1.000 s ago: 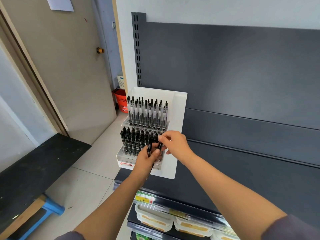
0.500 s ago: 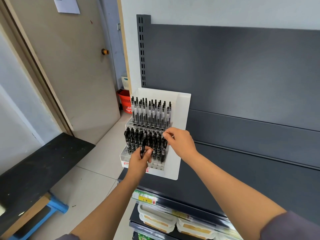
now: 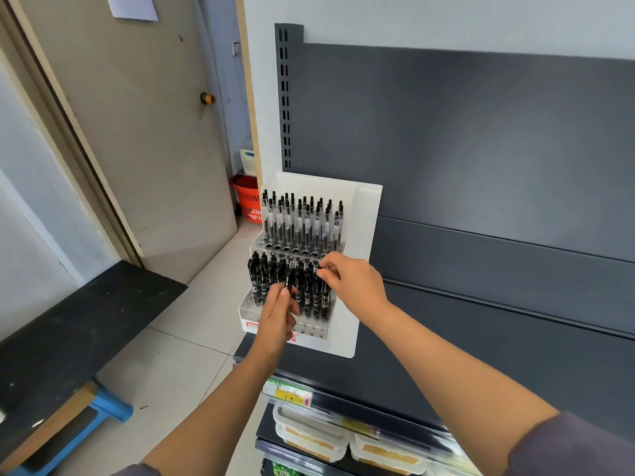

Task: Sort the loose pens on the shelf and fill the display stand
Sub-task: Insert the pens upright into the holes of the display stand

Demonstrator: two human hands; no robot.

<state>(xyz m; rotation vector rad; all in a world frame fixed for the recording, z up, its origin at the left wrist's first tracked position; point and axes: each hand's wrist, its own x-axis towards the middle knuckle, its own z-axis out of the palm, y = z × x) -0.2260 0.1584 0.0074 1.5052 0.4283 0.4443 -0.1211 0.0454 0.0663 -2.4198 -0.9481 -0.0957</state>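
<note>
Dark grey metal shelf (image 3: 481, 338): white tiered plastic display stand (image 3: 366, 235) seated at left end. Left hand (image 3: 276, 316): slim black plastic pen (image 3: 292, 280) pinched over lower tier. Right hand (image 3: 355, 286): slotted pen top (image 3: 320, 268) pinched. Pens judged light, rigid, slippery; mid-barrel hold advised.

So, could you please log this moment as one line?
display stand: part filled | left hand: holds black pen at lower row | right hand: pinches rightmost pen by top

right hand (image 3: 354, 283) — onto lower-row pen (image 3: 323, 290), left hand (image 3: 278, 314) — one spare pen (image 3: 291, 280) left
</note>
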